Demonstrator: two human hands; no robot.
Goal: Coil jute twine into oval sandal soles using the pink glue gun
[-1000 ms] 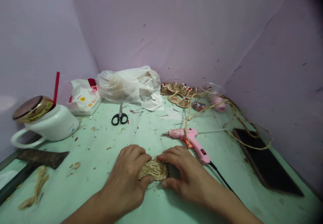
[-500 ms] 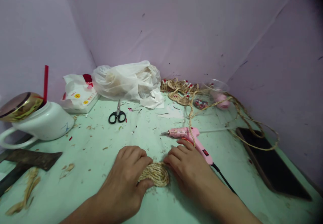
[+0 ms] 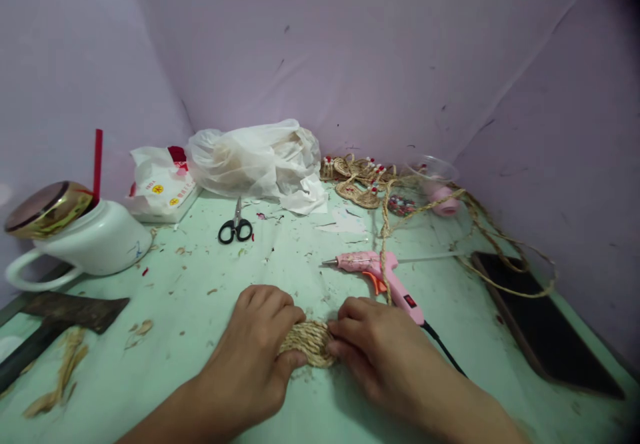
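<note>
A small coiled piece of braided straw rope lies on the pale green table between my hands. My left hand grips its left end, thumb in front and fingers behind. At its right end my right hand pinches the edge between thumb and fingers. Both ends of the coil are partly covered by my fingers. Just beyond my right hand lies a pink hot glue gun with an orange trigger, and a braided straw cord hangs across its body.
Black-handled scissors, a white plastic bag and pinned straw pieces lie toward the back. On the left are a white mug and a hammer-like tool. A dark phone lies at right. Fibre scraps dot the table.
My right hand has drawn back from the glue gun's trigger, its fingers curling in to pinch the coil's right end. My left hand keeps its grip. The view has shifted slightly.
</note>
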